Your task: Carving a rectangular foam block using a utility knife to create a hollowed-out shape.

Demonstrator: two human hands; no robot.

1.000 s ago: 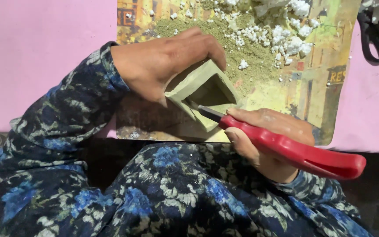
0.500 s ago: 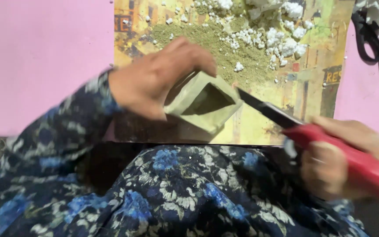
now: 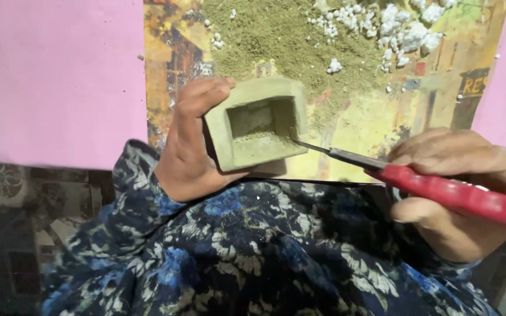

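My left hand (image 3: 190,146) grips a small green-grey block (image 3: 259,126) with a square hollow in it, its opening turned toward me. My right hand (image 3: 458,193) holds a red-handled tool (image 3: 440,190) with a thin metal blade. The blade tip rests at the hollow's lower right rim. Fine green powder lies in the bottom of the hollow.
A printed paper sheet (image 3: 382,123) lies under the block, carrying a heap of green powder (image 3: 288,32) and white crumbs (image 3: 402,26). Pink sheeting (image 3: 54,76) covers the surface on both sides. My lap in dark floral cloth (image 3: 253,251) fills the foreground.
My right hand drew the tool away to the right, then brought its tip back to the hollow's rim. My left hand turned the block so the opening faces me.
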